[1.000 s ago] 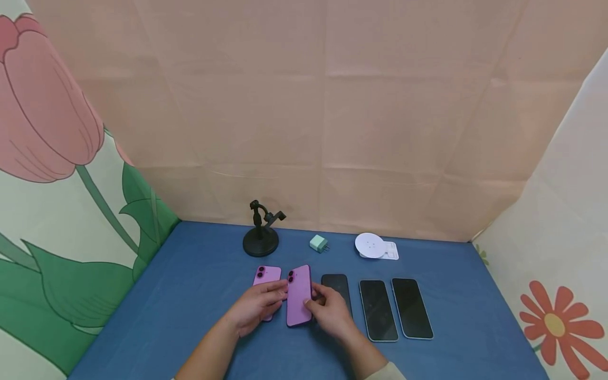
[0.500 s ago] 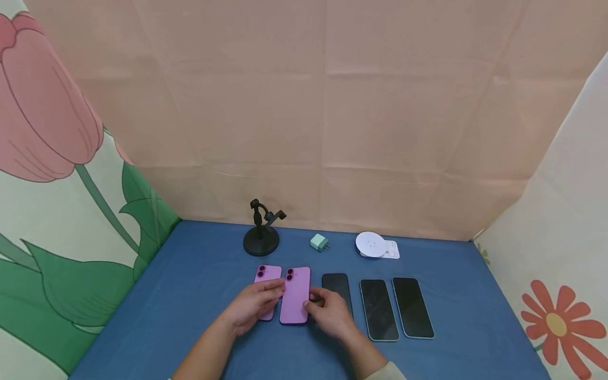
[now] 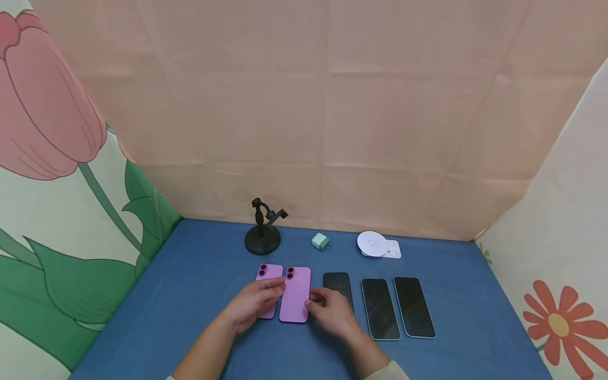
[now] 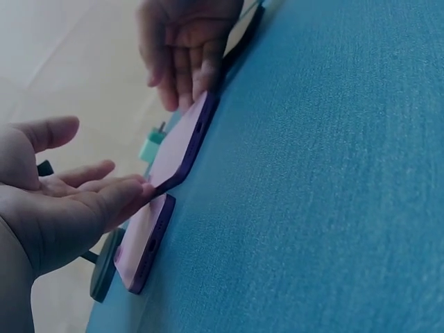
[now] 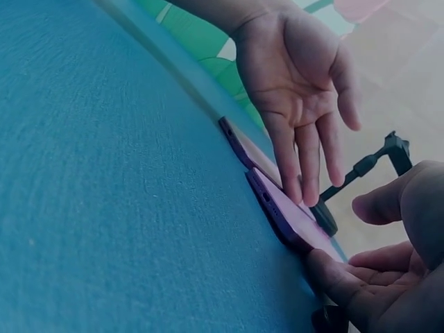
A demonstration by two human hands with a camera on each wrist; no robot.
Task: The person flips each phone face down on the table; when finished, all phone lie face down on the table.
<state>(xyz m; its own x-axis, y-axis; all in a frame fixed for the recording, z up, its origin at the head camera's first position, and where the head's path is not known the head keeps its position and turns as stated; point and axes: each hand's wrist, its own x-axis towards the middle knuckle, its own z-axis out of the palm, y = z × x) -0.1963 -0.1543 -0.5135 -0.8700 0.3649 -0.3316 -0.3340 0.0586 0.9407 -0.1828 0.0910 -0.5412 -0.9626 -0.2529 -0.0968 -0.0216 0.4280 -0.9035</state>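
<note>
Two purple smartphones lie back up, side by side. The right-hand purple smartphone (image 3: 295, 295) has my left hand (image 3: 254, 305) at its left edge, the straight fingers reaching across the other purple smartphone (image 3: 269, 271) and partly covering it. On its opposite edge rest the fingertips of my right hand (image 3: 332, 312), with the thumb held apart from the fingers in the right wrist view. Seen from the left wrist, the phone (image 4: 182, 142) sits between both hands' extended fingers. A dark smartphone (image 3: 338, 283) is partly hidden behind my right hand.
Two more smartphones, one greenish-edged (image 3: 380, 310) and one black-screened (image 3: 414, 307), lie farther right on the blue cloth (image 3: 475, 322). Along the back stand a black phone stand (image 3: 263, 240), a mint charger plug (image 3: 320, 241) and a white round disc (image 3: 372, 244) on a white card.
The right-hand purple phone has gone from slightly tilted to flat and shifted left, beside the other one. My right thumb has come off its back. In the last half second little has moved.
</note>
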